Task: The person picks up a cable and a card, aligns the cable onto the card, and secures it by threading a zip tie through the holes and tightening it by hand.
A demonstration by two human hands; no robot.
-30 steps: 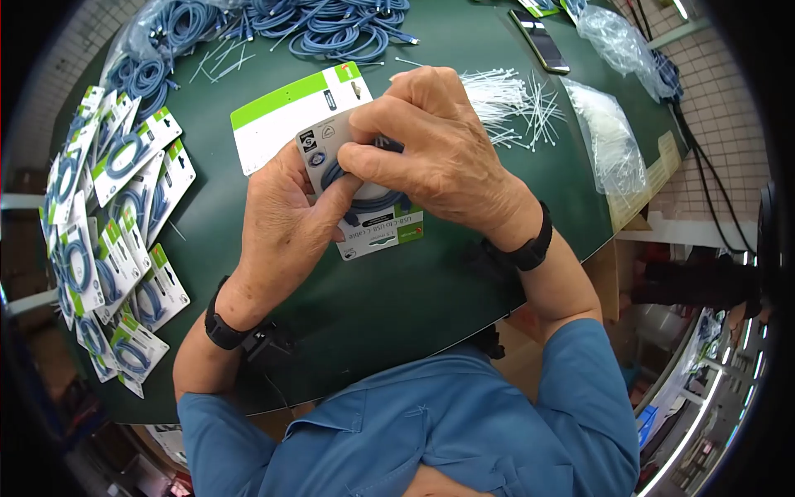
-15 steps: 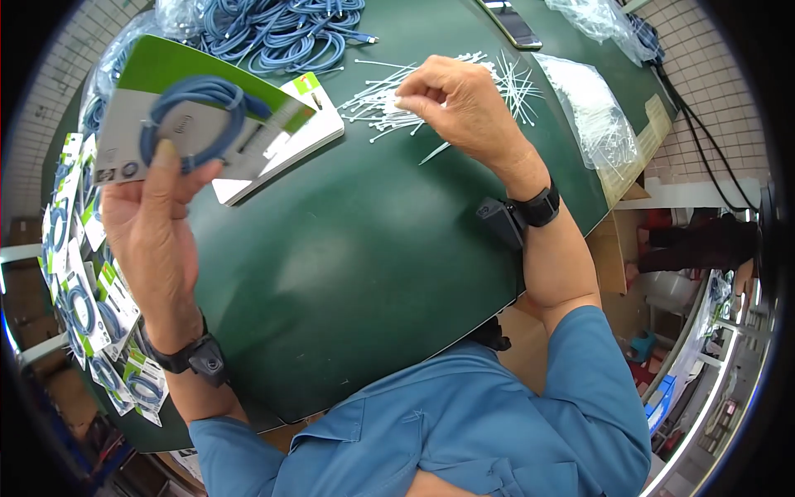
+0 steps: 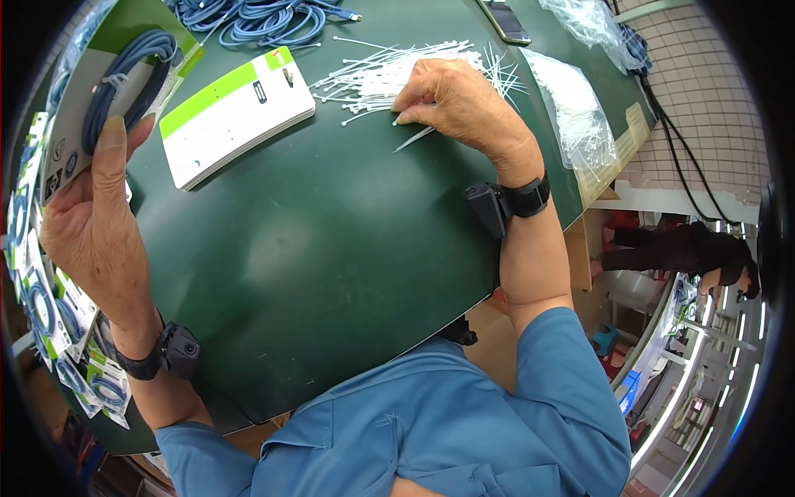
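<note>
At the upper left, my left hand (image 3: pixel 103 215) grips a white-and-green backing card (image 3: pixel 70 108) with the thumb in front. A coiled blue cable (image 3: pixel 132 79) is fixed to that card, and a small white tie shows around the coil. My right hand (image 3: pixel 460 103) is at the near edge of a heap of white cable ties (image 3: pixel 368 79). Its thumb and forefinger are pinched together on a cable tie (image 3: pixel 396 123), whose small head shows at the fingertips. Another tie's pointed end sticks out from beneath this hand.
A stack of blank cards (image 3: pixel 240 116) lies between my hands. Loose blue cables (image 3: pixel 269 25) are heaped behind it. Finished carded cables (image 3: pixel 50 315) overlap along the left edge. A bag of ties (image 3: pixel 567 108) and a phone (image 3: pixel 505 21) lie right. Another person (image 3: pixel 679 248) is farther right.
My left hand has moved left with the card, which is now turned more edge-on and uncovers the card stack. My right hand's fingertips have come down to the near edge of the tie heap.
</note>
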